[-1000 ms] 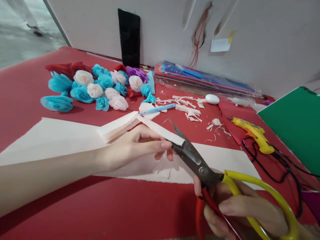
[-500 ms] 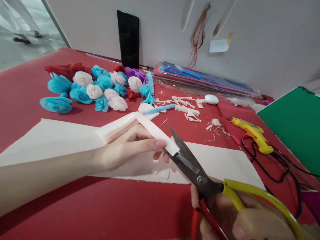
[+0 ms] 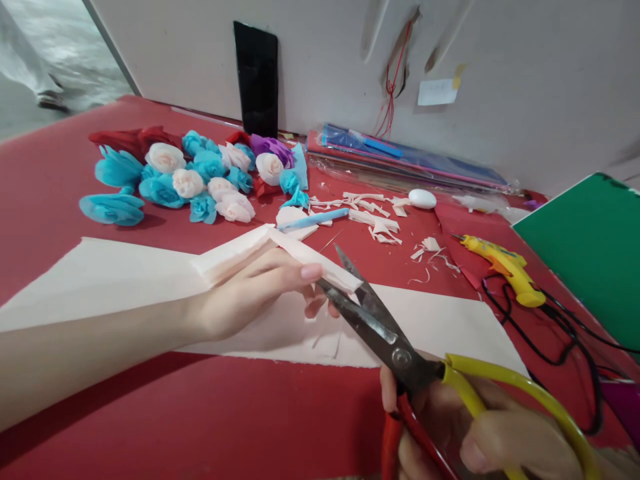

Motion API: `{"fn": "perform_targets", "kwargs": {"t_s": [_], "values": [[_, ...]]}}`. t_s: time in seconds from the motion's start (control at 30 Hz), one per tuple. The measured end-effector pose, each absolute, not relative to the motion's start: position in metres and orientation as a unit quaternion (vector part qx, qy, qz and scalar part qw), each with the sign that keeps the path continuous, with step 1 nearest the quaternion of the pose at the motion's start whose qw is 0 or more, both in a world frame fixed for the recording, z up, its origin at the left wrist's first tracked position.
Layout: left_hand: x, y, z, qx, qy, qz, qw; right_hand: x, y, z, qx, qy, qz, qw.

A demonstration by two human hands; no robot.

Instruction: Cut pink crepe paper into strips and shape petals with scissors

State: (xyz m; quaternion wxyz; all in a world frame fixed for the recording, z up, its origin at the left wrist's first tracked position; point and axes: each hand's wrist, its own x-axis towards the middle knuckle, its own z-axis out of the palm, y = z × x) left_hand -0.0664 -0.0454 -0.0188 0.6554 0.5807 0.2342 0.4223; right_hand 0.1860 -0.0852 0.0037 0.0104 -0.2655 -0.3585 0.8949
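Note:
My left hand (image 3: pixel 265 283) holds a folded white paper strip (image 3: pixel 320 260) between thumb and fingers, over a wide sheet of pale paper (image 3: pixel 125 273) on the red table. In my right hand (image 3: pixel 505 433) are scissors (image 3: pixel 400 357) with one yellow and one red handle. Their blades are parted, and the free end of the strip lies between them. Just beyond my left hand lie a light-blue pen-like stick (image 3: pixel 315 219) and pale paper scraps (image 3: pixel 375 217).
Blue, white, red and purple paper flowers (image 3: pixel 165 190) lie at the back left. A black phone (image 3: pixel 257 80) leans on the wall. A yellow glue gun (image 3: pixel 503 267) with a black cord, a white egg-shaped object (image 3: pixel 422 199) and a green board (image 3: pixel 590 247) are at the right.
My left thumb has shifted back and up along the strip, and the strip's end has risen slightly between the blades. The scissors have barely moved. A person's leg at the far left has moved.

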Motion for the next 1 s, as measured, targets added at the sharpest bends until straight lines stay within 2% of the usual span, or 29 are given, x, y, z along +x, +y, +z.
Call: {"fn": "perform_targets", "kwargs": {"t_s": [0.1, 0.17, 0.43, 0.73, 0.93, 1.0], "values": [[-0.066, -0.046, -0.018, 0.580, 0.222, 0.414, 0.666, 0.188, -0.093, 0.000, -0.263, -0.288, 0.915, 0.101], [-0.067, -0.047, -0.017, 0.588, 0.228, 0.404, 0.663, 0.188, -0.095, 0.001, -0.257, -0.280, 0.918, 0.113], [-0.067, -0.046, -0.020, 0.588, 0.261, 0.407, 0.649, 0.192, -0.087, -0.008, -0.172, -0.250, 0.947, 0.106], [-0.064, -0.047, -0.018, 0.564, 0.250, 0.420, 0.666, 0.193, -0.090, -0.007, -0.211, -0.249, 0.940, 0.096], [-0.061, -0.045, -0.024, 0.502, 0.242, 0.443, 0.702, 0.199, -0.085, -0.016, -0.170, -0.318, 0.928, 0.089], [-0.061, -0.044, -0.023, 0.505, 0.235, 0.438, 0.706, 0.201, -0.083, -0.015, -0.189, -0.369, 0.908, 0.057]]}}
